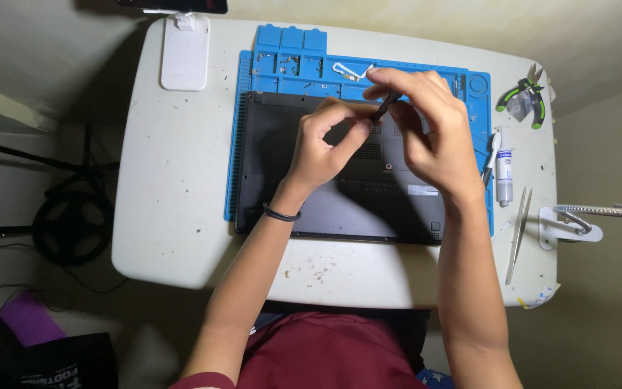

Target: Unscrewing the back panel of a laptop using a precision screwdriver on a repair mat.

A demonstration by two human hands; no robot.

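Head view: laptop [340,194] upside down on blue mat [250,79], bench [181,216] centre. Right hand [433,137] pinches thin black tool [385,106]; left hand [322,148] curled, fingertips at tool tip. Tool light, stiff, likely slippery; grip mid-shaft. Pliers [527,97], tube [504,169], tweezers [518,234] right.

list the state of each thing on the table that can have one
laptop: shut, lying underside up on the mat
blue mat: flat, small screws in its top trays
left hand: fingertips pinched above the laptop
right hand: gripping a thin dark tool
pliers: lying idle
syringe tube: lying flat
tweezers: lying untouched
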